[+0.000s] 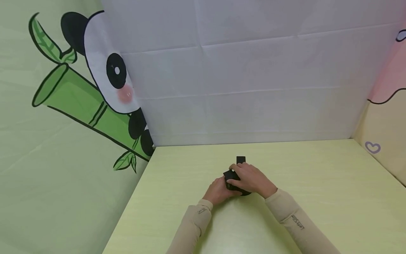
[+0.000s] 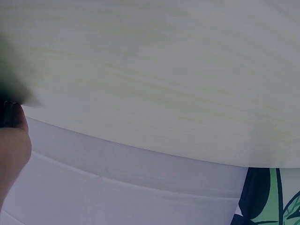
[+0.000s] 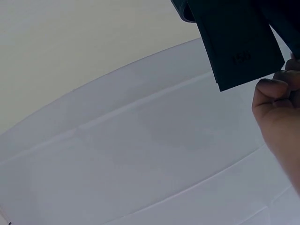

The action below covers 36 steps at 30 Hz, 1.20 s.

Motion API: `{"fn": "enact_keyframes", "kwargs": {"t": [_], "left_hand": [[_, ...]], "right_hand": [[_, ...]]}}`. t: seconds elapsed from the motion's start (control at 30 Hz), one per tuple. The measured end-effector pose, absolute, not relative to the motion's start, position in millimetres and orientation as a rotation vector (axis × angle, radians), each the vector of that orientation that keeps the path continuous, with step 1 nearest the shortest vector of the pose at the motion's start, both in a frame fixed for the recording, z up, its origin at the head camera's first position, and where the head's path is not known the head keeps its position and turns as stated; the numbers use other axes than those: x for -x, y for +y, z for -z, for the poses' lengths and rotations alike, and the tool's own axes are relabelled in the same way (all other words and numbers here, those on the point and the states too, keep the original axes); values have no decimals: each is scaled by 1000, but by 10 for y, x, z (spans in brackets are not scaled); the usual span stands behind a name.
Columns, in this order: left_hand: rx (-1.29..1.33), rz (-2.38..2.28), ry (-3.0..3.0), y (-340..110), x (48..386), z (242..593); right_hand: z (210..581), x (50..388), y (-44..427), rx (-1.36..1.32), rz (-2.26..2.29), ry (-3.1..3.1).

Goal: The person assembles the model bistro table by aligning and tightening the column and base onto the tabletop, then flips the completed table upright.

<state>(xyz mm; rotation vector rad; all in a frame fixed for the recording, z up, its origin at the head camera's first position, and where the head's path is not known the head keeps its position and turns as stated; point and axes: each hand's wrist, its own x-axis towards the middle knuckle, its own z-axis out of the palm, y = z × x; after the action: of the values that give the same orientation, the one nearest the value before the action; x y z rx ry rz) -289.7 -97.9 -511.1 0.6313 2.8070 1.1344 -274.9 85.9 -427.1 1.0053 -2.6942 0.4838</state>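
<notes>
A black strap, looped like a rolled belt, is between both hands near the middle of the table. One square end sticks up beyond the right hand. My left hand grips the strap from the left, its thumb along the near side. From above and the right, my right hand pinches it. In the right wrist view, a flat dark end bears a faint mark like "150", beside a curled loop. The left wrist view catches only part of the left hand at its edge. Fingers hide much of the strap.
The pale yellow table runs back to a creased white cloth. At the left hangs a green cloth with a panda and bamboo drawing. A pink and cream cloth borders the right side.
</notes>
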Motion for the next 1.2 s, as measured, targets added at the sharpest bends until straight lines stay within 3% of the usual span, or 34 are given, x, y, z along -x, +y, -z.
{"fn": "enact_keyframes", "kwargs": {"t": [1.2], "left_hand": [[-668,-1112,2817,-982,2887,5102]], "right_hand": [[4354,2777,735,-791,-417,-2678]]}}
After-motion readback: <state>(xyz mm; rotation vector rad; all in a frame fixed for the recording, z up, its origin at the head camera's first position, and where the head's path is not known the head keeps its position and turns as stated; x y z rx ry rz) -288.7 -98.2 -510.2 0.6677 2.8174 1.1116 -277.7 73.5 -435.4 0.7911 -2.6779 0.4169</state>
